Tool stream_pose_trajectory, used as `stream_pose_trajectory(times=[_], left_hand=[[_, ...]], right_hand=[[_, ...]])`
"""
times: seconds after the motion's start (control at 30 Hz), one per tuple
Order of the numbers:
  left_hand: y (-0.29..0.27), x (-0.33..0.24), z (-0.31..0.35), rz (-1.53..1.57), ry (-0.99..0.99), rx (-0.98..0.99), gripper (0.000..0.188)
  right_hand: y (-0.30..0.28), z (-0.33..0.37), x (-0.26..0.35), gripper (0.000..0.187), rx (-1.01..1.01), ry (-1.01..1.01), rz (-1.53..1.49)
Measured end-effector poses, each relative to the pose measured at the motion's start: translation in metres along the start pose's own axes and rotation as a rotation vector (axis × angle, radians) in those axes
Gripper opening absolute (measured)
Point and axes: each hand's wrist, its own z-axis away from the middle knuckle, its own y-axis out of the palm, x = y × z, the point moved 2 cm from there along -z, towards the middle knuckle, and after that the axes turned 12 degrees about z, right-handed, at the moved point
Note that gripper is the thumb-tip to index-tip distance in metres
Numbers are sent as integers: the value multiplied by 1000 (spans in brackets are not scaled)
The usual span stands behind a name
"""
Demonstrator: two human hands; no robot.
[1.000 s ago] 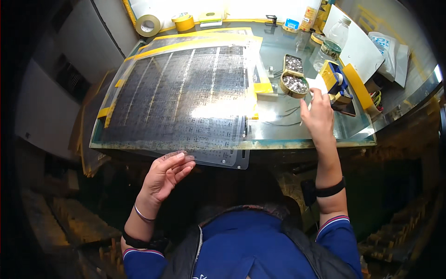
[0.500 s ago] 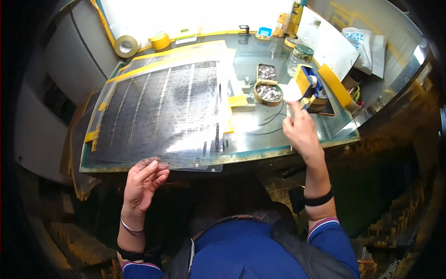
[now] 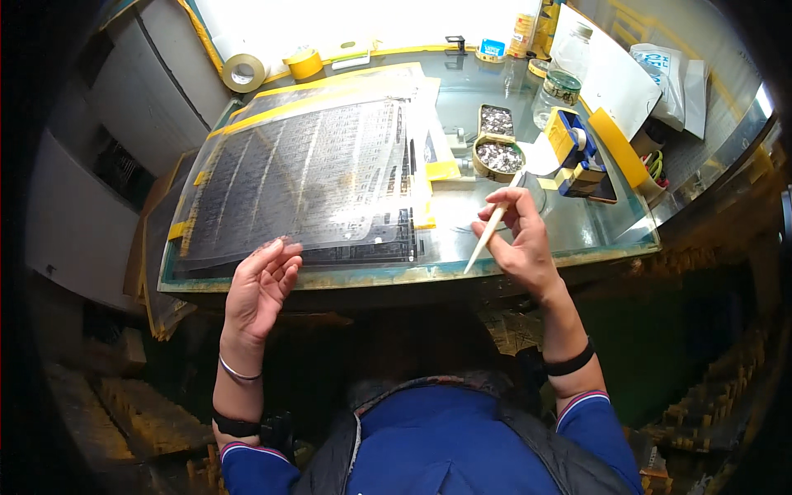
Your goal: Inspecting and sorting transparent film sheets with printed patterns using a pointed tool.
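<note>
A worker's bare right hand (image 3: 524,243) holds a slim, pale, tapering stick (image 3: 483,243) at a glass-topped table (image 3: 458,235), at 1 o'clock from the wearer, with 12 o'clock straight ahead. Thumb and fingers pinch the stick in a narrow grip, its long end slanting down toward 7 o'clock; the opposite end is too small to make out.

Half a second ago the hand reached toward the shallow round dish (image 3: 497,176) of silvery bits; now it has drawn back and turned, bringing the stick into plain sight between dish and wearer.

At 10 o'clock, the bare left hand (image 3: 262,289) has its thumb and fingertips close together at the near edge of a large, transparent plastic sheet with dense dark print (image 3: 276,186); they appear to pinch it, though the contact is hard to make out. The sheet lies at 11 o'clock, with yellow tape (image 3: 276,114) along its far side. Its near corner, which jutted past the table's front edge a second ago, now sits above the tabletop.

The change suggests that the work in hand now has both pieces under control: sheet steadied at left, stick poised at right, the two well apart.
</note>
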Motion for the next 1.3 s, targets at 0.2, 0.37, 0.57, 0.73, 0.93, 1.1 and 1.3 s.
stream_pose_trajectory(times=[0.2,0.37,0.57,0.73,0.93,1.1,1.3], left_hand=[[6,-3,-21,-142,-2,62,17],[30,-6,-56,-269,-29,145,18],[36,-5,-66,-324,-190,69,30],[41,6,-33,-919,343,316,33],[23,31,-3,-1398,886,483,43],[16,35,-8,-1420,930,470,45],[16,35,-10,-1457,953,499,43]], right_hand=[[3,-5,-11,27,10,169,-58],[1,-5,-12,27,55,171,-74],[9,-5,3,7,114,-178,208],[12,-4,21,13,234,-358,418],[20,-2,16,21,321,-396,415],[24,-3,22,12,302,-404,336],[24,3,29,18,356,-394,390]])
